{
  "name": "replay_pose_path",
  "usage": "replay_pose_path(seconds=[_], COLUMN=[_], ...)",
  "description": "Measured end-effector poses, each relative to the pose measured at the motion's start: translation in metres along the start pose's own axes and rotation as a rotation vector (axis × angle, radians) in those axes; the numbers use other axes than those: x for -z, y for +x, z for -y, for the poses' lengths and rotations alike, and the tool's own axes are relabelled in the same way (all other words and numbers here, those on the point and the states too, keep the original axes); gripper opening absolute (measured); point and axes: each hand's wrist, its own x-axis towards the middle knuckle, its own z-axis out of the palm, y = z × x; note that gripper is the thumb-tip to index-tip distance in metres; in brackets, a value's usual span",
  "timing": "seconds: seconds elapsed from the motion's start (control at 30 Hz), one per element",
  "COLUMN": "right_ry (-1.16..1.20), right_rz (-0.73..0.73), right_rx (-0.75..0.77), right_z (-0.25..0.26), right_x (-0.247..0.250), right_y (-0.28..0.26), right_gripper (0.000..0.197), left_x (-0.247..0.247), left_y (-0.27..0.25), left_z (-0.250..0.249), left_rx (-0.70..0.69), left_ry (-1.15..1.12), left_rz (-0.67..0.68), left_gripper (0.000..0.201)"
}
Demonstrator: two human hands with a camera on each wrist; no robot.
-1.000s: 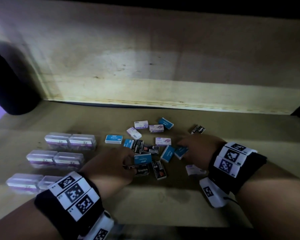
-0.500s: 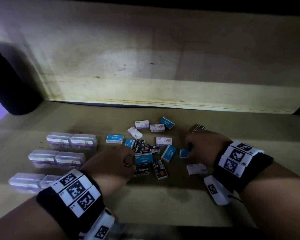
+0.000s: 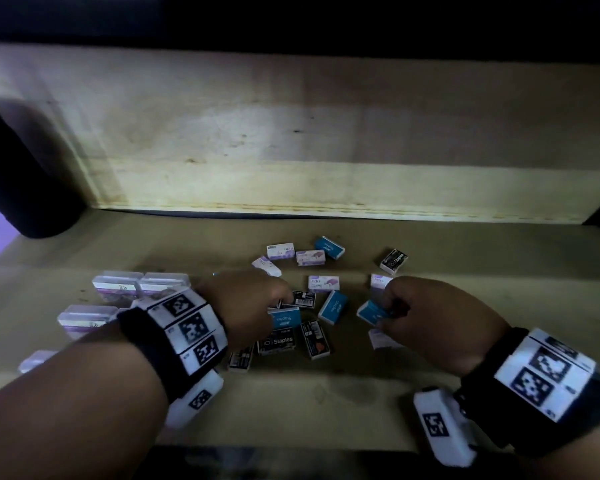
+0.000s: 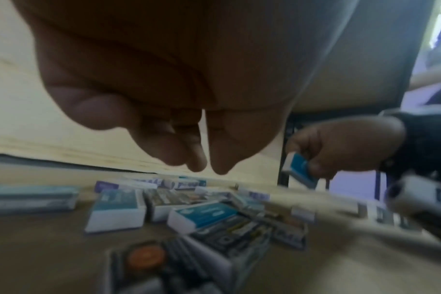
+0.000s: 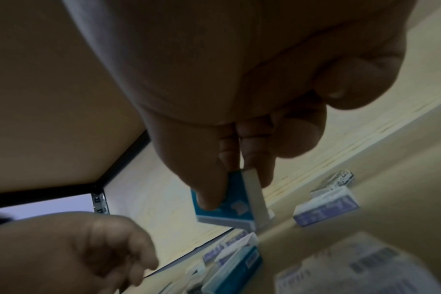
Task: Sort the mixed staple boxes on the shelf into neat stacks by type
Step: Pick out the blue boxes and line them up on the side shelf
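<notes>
- The blue staple box point(image 3: 373, 312) is pinched between the thumb and fingers of the right hand point(image 3: 433, 318), lifted off the shelf point(image 3: 326, 403) at the right side of the scattered pile; the right wrist view shows the fingertips point(image 5: 209, 201) curled over its blue face and white edge.
- The left hand point(image 3: 246, 306) hovers over the left part of the pile, fingers curled downward and bunched together with nothing between them, as the left wrist view shows.
- Just below that hand lie another blue box point(image 3: 284, 318) and a black box marked "Staples" point(image 3: 277, 342), with a further black box point(image 3: 315, 339) to its right.
- A third blue box point(image 3: 332, 307) lies tilted between the two hands.
- Farther back sit white-and-purple boxes point(image 3: 310, 257) and a blue one point(image 3: 329, 247); a lone black box point(image 3: 393, 260) lies at the far right.
- Clear plastic cases point(image 3: 141, 284) stand in rows at the left of the shelf, well apart from the held box.
</notes>
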Motion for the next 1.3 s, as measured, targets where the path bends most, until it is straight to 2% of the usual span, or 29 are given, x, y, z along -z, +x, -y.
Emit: replay_pose_path(seconds=[0.27,0.47,0.6,0.7,0.8,0.93,1.0,1.13,1.2,1.3], right_ry=[0.029,0.035,0.042,0.042,0.043,0.069,0.051,0.048,0.06,0.051], right_rz=[0.002,0.046,0.058,0.069,0.062,0.067,0.059,0.074,0.081,0.079], right_rx=[0.004,0.013,0.014,0.01,0.0,-0.006,-0.007,0.0,0.001,-0.004], right_z=[-0.007,-0.008,-0.012,-0.013,-0.014,-0.015,-0.015,-0.014,-0.012,-0.011], right_x=[0.0,-0.001,-0.001,-0.001,-0.001,-0.002,-0.002,0.0,0.002,0.003], right_y=[-0.009,-0.01,-0.01,-0.011,-0.011,-0.011,-0.011,-0.013,-0.013,-0.015], right_gripper=[0.023,0.024,0.025,0.025,0.026,0.024,0.025,0.027,0.027,0.025], left_x=[0.012,0.007,0.009,0.007,0.006,0.004,0.006,0.015,0.019,0.022], left_y=[0.023,0.029,0.033,0.036,0.038,0.037,0.038,0.036,0.033,0.023], left_z=[-0.012,-0.007,-0.006,-0.004,0.0,0.004,0.006,0.006,0.009,0.009], left_rx=[-0.145,-0.233,-0.239,-0.277,-0.266,-0.266,-0.221,-0.125,-0.114,-0.064], left_ry=[0.178,0.278,0.336,0.387,0.351,0.309,0.281,0.245,0.234,0.162], left_rz=[0.185,0.206,0.233,0.236,0.18,0.067,0.061,0.141,0.162,0.104], left_gripper=[0.065,0.065,0.075,0.073,0.067,0.046,0.035,0.03,0.04,0.035])
